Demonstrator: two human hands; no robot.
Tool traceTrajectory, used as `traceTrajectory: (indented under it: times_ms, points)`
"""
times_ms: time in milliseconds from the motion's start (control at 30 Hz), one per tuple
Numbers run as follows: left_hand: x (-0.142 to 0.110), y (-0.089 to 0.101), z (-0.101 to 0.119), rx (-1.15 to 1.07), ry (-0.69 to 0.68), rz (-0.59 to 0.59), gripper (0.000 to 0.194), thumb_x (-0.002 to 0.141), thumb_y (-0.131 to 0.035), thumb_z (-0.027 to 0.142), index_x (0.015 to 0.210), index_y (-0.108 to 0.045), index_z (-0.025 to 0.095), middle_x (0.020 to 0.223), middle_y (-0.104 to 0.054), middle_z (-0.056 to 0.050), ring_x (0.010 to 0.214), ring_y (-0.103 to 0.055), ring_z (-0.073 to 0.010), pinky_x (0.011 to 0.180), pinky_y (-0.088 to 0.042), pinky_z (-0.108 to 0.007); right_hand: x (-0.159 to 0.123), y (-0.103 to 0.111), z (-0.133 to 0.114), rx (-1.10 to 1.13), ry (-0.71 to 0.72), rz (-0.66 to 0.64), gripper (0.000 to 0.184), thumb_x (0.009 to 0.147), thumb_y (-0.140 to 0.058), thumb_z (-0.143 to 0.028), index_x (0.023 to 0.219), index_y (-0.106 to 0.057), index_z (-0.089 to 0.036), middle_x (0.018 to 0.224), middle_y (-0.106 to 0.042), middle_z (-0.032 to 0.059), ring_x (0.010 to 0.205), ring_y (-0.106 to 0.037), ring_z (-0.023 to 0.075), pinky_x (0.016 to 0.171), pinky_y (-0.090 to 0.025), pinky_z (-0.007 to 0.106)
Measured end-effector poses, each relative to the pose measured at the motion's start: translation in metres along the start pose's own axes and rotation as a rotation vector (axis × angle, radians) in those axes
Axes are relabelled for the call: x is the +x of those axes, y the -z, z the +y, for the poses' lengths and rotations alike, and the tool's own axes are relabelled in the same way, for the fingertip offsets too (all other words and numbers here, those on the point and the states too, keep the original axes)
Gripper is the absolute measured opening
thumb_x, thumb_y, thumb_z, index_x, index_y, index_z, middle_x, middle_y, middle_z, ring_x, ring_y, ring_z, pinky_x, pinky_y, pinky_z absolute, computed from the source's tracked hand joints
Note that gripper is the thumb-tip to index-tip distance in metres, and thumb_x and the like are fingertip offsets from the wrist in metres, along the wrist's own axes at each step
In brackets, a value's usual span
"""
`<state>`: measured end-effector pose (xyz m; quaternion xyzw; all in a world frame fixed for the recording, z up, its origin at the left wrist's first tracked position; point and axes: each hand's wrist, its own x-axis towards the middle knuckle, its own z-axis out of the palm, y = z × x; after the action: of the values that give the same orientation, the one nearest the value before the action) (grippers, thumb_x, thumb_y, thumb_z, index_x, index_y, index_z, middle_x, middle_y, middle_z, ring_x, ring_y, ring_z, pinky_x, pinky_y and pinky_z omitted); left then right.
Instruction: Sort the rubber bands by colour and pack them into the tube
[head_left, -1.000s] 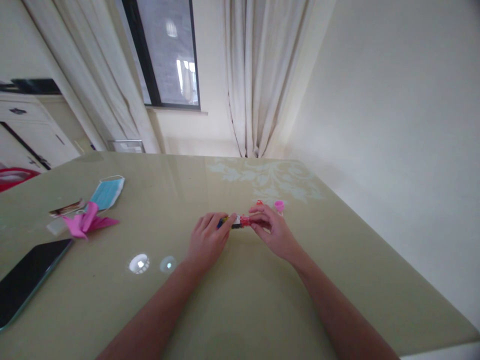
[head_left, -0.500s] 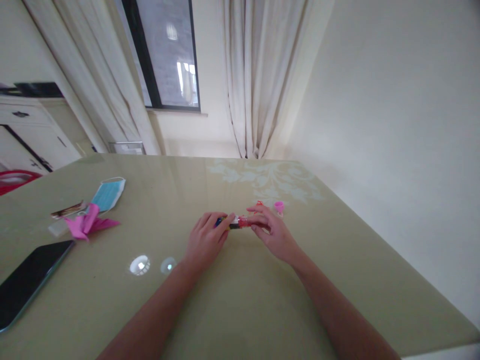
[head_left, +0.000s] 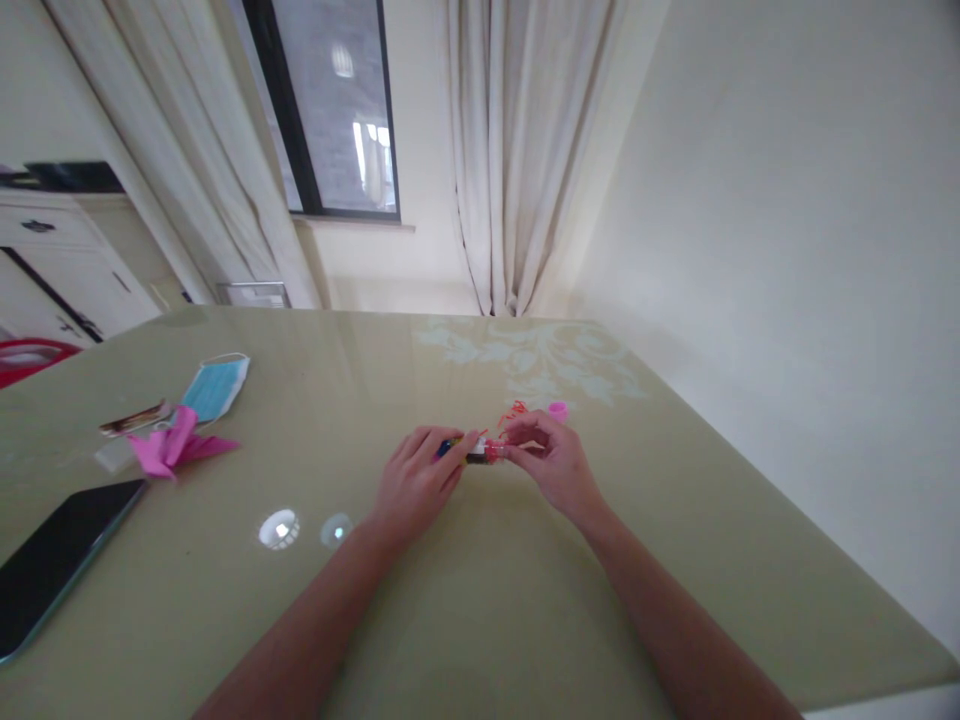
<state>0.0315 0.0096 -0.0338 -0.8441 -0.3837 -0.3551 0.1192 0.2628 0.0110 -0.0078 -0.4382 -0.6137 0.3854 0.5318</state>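
A small clear bottle [head_left: 486,452] with a dark-and-white label and red bits inside lies on its side, its neck pointing right. My left hand [head_left: 420,470] is closed around its left end. At the bottle's mouth, my right hand [head_left: 551,455] is pinched, thumb against fingertips; whatever is between them is too small to make out. Thin red strands [head_left: 514,410] lie just behind my right fingers. Beyond that hand a pink cap-like piece [head_left: 557,410] rests on the table, partly covered by the hand.
On the glossy table [head_left: 465,620] at left are a pink folded-paper bird [head_left: 176,447], a blue face mask [head_left: 216,388], a brown-patterned strip [head_left: 135,418] and a dark phone [head_left: 64,555]. A white wall [head_left: 787,250] borders the table's right edge.
My right fingers have curled into a tighter pinch at the bottle's mouth. More red strands show behind them. The bottle has shifted slightly right with my left hand.
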Motion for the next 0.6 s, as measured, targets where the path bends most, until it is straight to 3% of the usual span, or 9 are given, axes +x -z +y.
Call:
traceTrajectory:
  times_ms: [167,367,600]
  points:
    - [0.0008,0.0005,0.0027,-0.036,-0.048,0.031,0.036,0.097,-0.064,0.019,0.133,-0.067,0.023,0.115,-0.074,-0.009,0.104,-0.064,-0.0236,0.092,-0.056,-0.038,0.0018,0.0032,-0.0033,-0.126,0.026,0.045,0.026,0.072,-0.088,-0.035,0.088,-0.072,-0.022,0.081,-0.070,0.0024,0.072,-0.064,0.0166,0.063,-0.054,0.028]
    - [0.0006,0.0023,0.0048,-0.046,-0.165,0.071,0.037,0.098,-0.063,0.017,0.133,-0.067,0.028,0.113,-0.074,-0.006,0.100,-0.065,-0.0212,0.088,-0.056,-0.036,-0.0002,-0.0003,0.0056,-0.051,-0.084,-0.170,0.028,0.074,-0.085,-0.035,0.095,-0.073,-0.022,0.068,-0.060,-0.0035,0.058,-0.056,0.0126,0.055,-0.045,0.026]
    - [0.0004,-0.0002,0.0077,-0.118,-0.066,0.008,0.038,0.098,-0.064,0.022,0.135,-0.065,0.026,0.115,-0.073,-0.009,0.104,-0.066,-0.0223,0.090,-0.059,-0.036,-0.0013,0.0029,-0.0024,0.058,-0.182,-0.218,0.031,0.078,-0.084,-0.038,0.103,-0.073,-0.023,0.087,-0.067,0.0010,0.067,-0.062,0.0135,0.058,-0.046,0.026]
